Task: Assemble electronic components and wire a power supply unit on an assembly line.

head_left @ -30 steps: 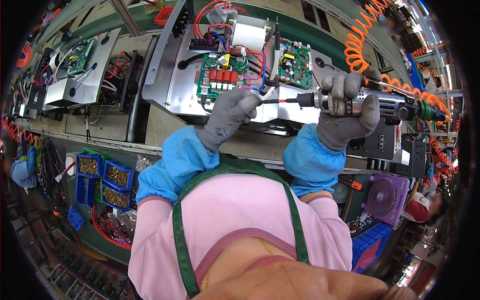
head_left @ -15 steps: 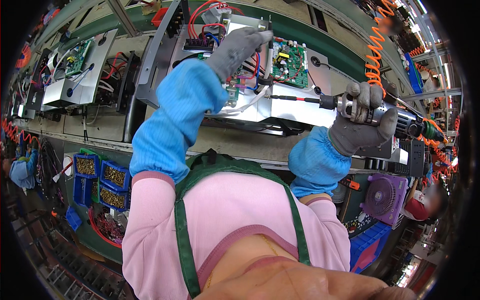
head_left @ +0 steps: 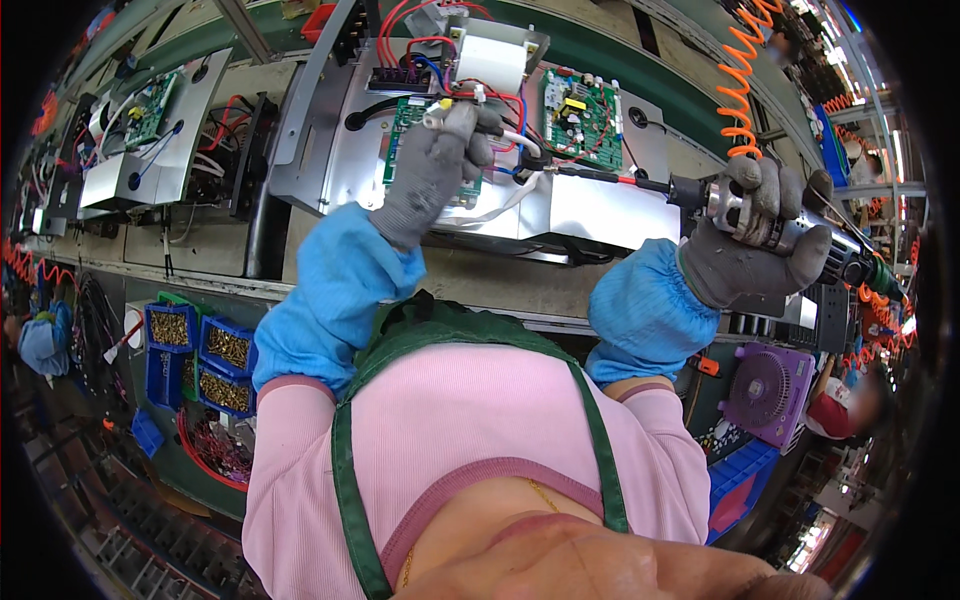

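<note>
My left hand (head_left: 428, 175), in a grey glove, is closed over the wiring of an open metal chassis (head_left: 600, 215). Its fingers grip a white cable (head_left: 515, 139), whose end pokes out beside the thumb. Beneath that hand lies a green circuit board (head_left: 405, 125), partly hidden. My right hand (head_left: 745, 262), gloved too, is wrapped around a power screwdriver (head_left: 775, 232) held level. The long bit (head_left: 605, 175) points left, its tip close to a black fitting (head_left: 536, 160) on the cable. Whether the tip touches a screw is too small to tell. Another green board (head_left: 583, 120) sits behind the bit.
An orange coiled hose (head_left: 738, 95) hangs at the right. On the left stands a second chassis (head_left: 130, 185). Blue bins (head_left: 228, 348) of brass-coloured fasteners sit at the lower left. A purple fan (head_left: 768, 395) stands at the lower right; a person (head_left: 845, 405) is beyond it.
My left hand has come down and left, bringing the upright white cable over toward the left-hand board. The screwdriver in my right hand has shifted slightly right, its bit tip now a little higher.
</note>
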{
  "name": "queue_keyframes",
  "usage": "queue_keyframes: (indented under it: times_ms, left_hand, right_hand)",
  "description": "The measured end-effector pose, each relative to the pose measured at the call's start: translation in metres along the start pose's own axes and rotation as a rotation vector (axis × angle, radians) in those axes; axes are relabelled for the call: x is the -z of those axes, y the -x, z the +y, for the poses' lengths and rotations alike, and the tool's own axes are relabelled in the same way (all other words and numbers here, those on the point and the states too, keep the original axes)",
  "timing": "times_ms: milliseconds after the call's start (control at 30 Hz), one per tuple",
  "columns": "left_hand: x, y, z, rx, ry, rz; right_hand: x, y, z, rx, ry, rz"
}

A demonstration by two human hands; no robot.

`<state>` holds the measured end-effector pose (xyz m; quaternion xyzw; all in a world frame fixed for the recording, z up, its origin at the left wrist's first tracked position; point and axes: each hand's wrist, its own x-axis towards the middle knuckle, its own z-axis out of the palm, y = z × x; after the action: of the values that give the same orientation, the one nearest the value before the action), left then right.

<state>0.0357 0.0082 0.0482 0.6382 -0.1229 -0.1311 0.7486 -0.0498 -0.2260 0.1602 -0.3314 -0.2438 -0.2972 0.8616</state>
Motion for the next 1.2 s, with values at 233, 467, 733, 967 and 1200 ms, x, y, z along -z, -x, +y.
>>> queue_keyframes:
  times_ms: [233,467,733,967,1200]
  left_hand:
    - [-0.005,-0.003,-0.022,0.126,0.685,0.121]
    - [-0.060,0.018,-0.041,0.160,0.192,0.140]
    - [-0.058,0.026,-0.047,0.138,0.248,0.036]
    - [-0.064,0.030,-0.038,0.154,0.371,0.060]
    - [-0.062,0.029,-0.067,0.285,0.767,0.020]
  right_hand:
    - [-0.021,-0.012,0.027,-0.043,0.150,-0.147]
    - [-0.007,-0.015,0.023,-0.027,0.097,-0.158]
    - [-0.033,-0.001,0.059,-0.090,0.300,-0.261]
    - [-0.025,0.000,0.080,-0.096,0.217,-0.364]
    - [-0.033,0.010,0.101,-0.230,0.099,-0.362]
